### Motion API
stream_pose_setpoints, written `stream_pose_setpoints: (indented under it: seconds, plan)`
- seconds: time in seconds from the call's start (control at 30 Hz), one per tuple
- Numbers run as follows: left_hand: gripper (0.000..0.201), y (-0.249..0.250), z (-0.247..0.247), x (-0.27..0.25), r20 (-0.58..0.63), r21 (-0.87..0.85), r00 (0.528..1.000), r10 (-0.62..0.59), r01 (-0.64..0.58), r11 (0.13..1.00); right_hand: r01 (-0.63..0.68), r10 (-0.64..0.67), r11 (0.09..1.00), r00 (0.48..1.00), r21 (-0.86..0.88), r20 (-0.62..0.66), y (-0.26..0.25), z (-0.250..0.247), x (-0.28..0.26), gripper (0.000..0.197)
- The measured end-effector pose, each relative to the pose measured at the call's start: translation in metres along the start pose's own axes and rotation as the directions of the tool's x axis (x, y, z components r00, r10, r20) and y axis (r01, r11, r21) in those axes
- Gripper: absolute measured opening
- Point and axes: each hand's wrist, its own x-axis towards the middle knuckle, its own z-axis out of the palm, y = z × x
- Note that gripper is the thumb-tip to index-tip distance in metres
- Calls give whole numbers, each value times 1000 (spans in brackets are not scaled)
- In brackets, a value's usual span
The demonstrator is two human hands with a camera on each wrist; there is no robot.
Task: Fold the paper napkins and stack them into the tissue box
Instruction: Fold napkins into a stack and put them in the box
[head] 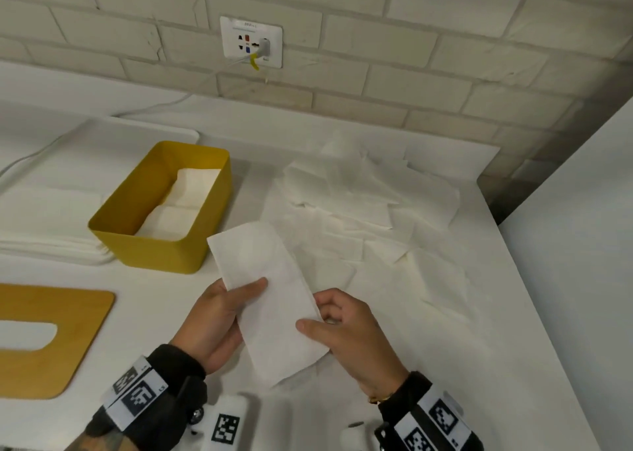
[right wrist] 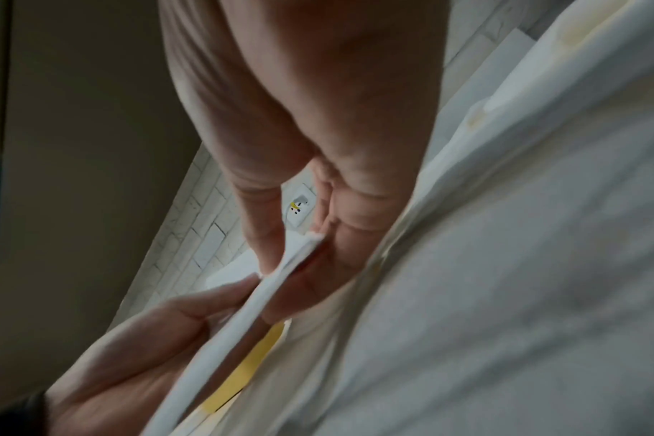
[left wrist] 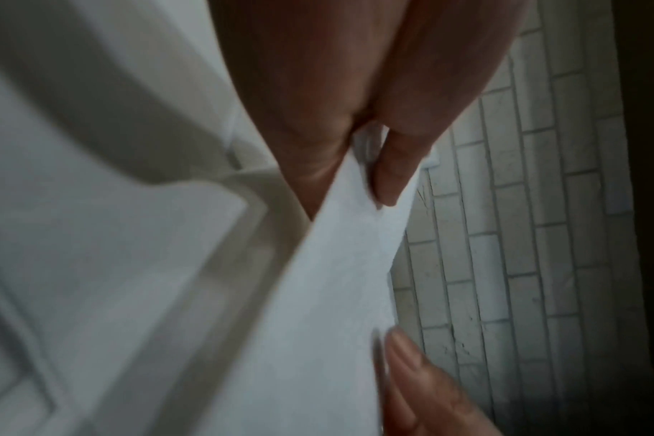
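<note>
A long folded white napkin (head: 270,296) hangs above the table, held between both hands. My left hand (head: 219,317) pinches its left edge, thumb on top. My right hand (head: 346,327) pinches the lower right edge, thumb on top and fingers underneath. The left wrist view shows the napkin (left wrist: 318,309) under my left thumb (left wrist: 392,165). In the right wrist view the napkin (right wrist: 243,318) appears edge-on between thumb and fingers. The yellow tissue box (head: 161,241) stands open to the upper left, with folded napkins (head: 181,203) inside.
A heap of unfolded white napkins (head: 363,203) covers the table to the right. A wooden lid with a slot (head: 51,341) lies at the left. White flat stacks (head: 51,241) sit left of the box. A brick wall with a socket (head: 251,41) stands behind.
</note>
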Motion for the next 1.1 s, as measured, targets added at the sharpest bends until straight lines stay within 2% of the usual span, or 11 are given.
stream_pose_setpoints:
  seconds: [0.07,0.13,0.2,0.27,0.37,0.53,0.67,0.77,0.87,0.97,1.1]
  plan:
    - [29,1,-10,0,-41,-36,999,15,-17,999,4,-7,995,999,-99,-32,-7,-9,3,13]
    - [27,3,-20,-2,-74,-50,997,23,-27,998,2,-34,981,986,-195,-162,-17,-27,10,9]
    - [29,4,-28,-5,-95,-46,995,23,-28,999,-38,-53,959,949,-281,-310,-26,-48,22,14]
    - [31,5,-32,-9,-111,-52,994,15,-21,998,-97,-32,934,936,-344,-351,-32,-59,37,23]
    - [29,4,-35,-13,-120,-57,993,3,-10,998,-178,98,931,963,-318,-252,-32,-58,56,31]
    - [40,2,-41,-18,-124,-56,992,-4,-3,998,-9,-37,932,992,-362,-122,-41,-50,60,7]
    - [38,2,-46,-21,-151,-59,988,-1,-8,998,163,-168,985,982,-59,-81,-58,-59,51,17]
    - [30,3,-45,-23,-167,-55,986,-7,-2,998,210,-202,969,977,128,-76,-65,-67,45,23]
    - [25,4,-42,-23,-164,-33,986,-18,13,999,214,-221,975,966,-61,-137,-72,-73,38,16]
    - [27,4,-34,-22,-148,-1,989,-26,26,1000,236,-244,954,969,-184,-23,-91,-74,24,16]
    - [26,8,-17,-18,-104,21,994,-23,25,999,355,-391,902,913,247,117,-117,-62,5,44]
